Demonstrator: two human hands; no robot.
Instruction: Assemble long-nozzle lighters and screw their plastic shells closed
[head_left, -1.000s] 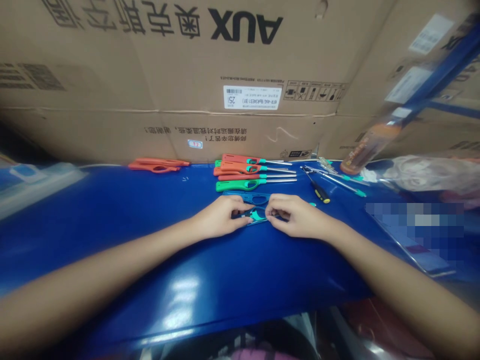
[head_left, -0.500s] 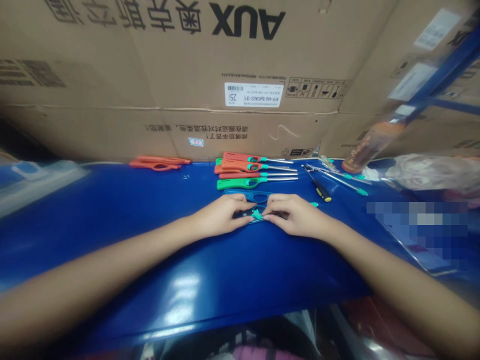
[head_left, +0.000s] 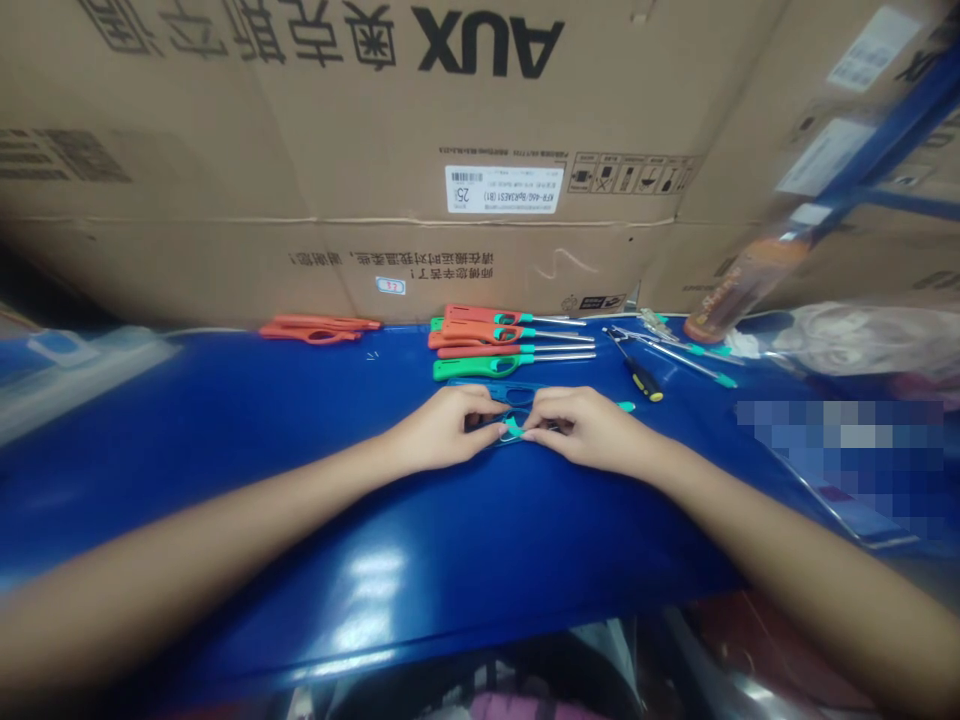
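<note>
At the middle of the table, my left hand (head_left: pixel 442 430) and my right hand (head_left: pixel 589 430) meet with closed, pinching fingers. A small turquoise-green trigger piece (head_left: pixel 513 428) shows between their fingertips. It sits at a blue lighter shell lying on the table, mostly covered by my fingers. My left thumb touches the green piece from the left, and my right fingers grip at its right side. Just behind, another blue lighter shell (head_left: pixel 499 385) lies flat with its trigger opening visible. A green tip (head_left: pixel 627 407) pokes out beyond my right hand.
Red, orange and green gas lighters (head_left: pixel 480 367) with metal tubes lie behind my hands. Orange handle shells (head_left: pixel 319 329) are farther left. A screwdriver (head_left: pixel 643 382), loose tubes (head_left: pixel 686 362) and an orange bottle (head_left: pixel 742 290) are right. A large cardboard box (head_left: pixel 337 150) walls the back.
My fingers have shifted slightly around the green piece, which now appears turned a little. Both hands stay in nearly the same place.
</note>
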